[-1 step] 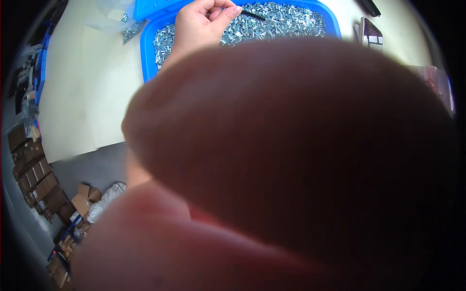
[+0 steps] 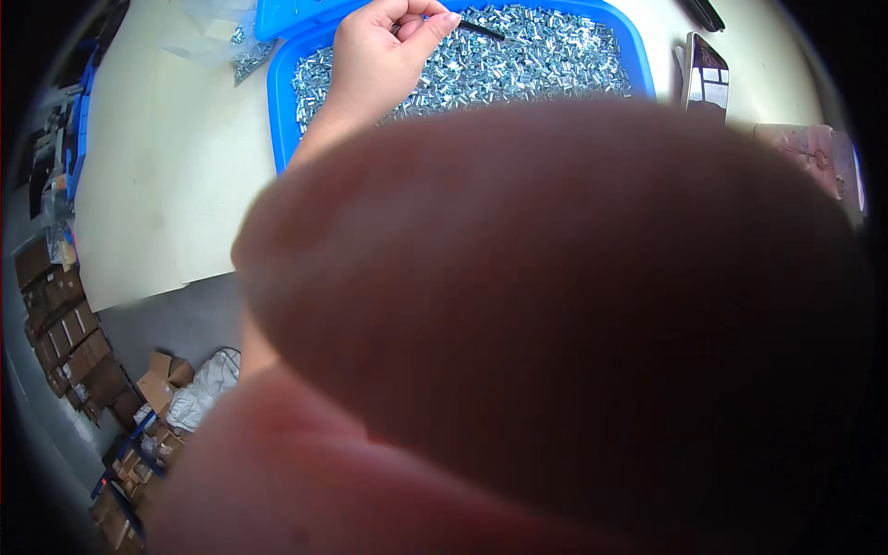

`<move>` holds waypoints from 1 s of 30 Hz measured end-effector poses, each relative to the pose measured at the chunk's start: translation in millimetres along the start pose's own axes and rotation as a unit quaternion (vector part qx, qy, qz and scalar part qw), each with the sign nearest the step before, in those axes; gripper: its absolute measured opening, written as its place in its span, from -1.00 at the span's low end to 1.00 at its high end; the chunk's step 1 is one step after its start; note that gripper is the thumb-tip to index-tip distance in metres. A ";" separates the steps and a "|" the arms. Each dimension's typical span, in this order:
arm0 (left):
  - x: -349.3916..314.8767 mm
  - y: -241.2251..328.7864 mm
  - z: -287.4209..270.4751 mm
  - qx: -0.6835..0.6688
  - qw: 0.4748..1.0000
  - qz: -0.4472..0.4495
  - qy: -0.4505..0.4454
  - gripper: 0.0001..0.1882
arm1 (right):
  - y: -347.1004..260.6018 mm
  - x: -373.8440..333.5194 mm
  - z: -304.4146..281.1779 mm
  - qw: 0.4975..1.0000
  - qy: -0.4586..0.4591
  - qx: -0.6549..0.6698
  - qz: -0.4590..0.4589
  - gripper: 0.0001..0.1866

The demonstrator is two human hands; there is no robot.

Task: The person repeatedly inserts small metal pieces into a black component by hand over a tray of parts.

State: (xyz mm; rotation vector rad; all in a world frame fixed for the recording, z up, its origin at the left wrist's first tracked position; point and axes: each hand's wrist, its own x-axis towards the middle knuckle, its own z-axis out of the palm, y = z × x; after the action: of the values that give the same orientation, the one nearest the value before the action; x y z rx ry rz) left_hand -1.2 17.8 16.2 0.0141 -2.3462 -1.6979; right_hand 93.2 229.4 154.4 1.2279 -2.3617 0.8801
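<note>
My left hand (image 2: 379, 60) reaches over a blue tray (image 2: 278, 102) filled with small silvery metal parts (image 2: 541, 55). Its fingers pinch a thin black rod (image 2: 481, 30) just above the parts. A large blurred skin-coloured shape (image 2: 555, 324) sits very close to the lens and covers most of the picture. It could be my right hand, but I cannot tell, and no fingers can be made out in it.
The tray rests on a cream table (image 2: 166, 166). A second blue tray (image 2: 287, 14) and a clear plastic bag (image 2: 217, 37) lie behind it, and a phone (image 2: 708, 69) to its right. Several cardboard boxes (image 2: 65, 324) stand on the floor at left.
</note>
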 end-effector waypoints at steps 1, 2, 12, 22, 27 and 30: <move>-0.4 0.1 -0.6 -0.001 1.000 -0.005 0.003 -0.94 | 0.5 -0.9 0.1 1.000 0.001 0.001 -0.002 -0.61; -1.5 1.1 -2.0 0.000 1.000 -0.004 0.005 -0.94 | 0.5 -1.6 0.0 1.000 0.002 0.001 -0.004 -0.61; -5.8 -4.1 -8.4 0.024 0.999 0.037 0.001 -0.91 | -3.8 3.4 1.1 0.999 0.013 0.008 -0.034 -0.60; -3.0 -11.0 -1.7 0.040 0.995 0.092 0.000 -0.89 | 1.8 1.2 -0.8 0.999 0.019 0.009 -0.037 -0.59; -2.9 -12.5 -2.5 0.032 0.996 0.081 0.005 -0.88 | 3.2 7.2 -1.3 0.998 0.025 0.018 -0.053 -0.59; -2.2 -13.4 0.7 0.028 0.998 0.051 -0.007 -0.87 | 5.2 11.8 0.8 0.996 0.032 0.032 -0.073 -0.59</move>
State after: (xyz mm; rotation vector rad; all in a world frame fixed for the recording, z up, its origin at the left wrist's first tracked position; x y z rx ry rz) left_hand -1.0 14.5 3.1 -0.1059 -2.3610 -1.5881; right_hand 82.2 223.9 158.4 1.3574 -2.1792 0.9383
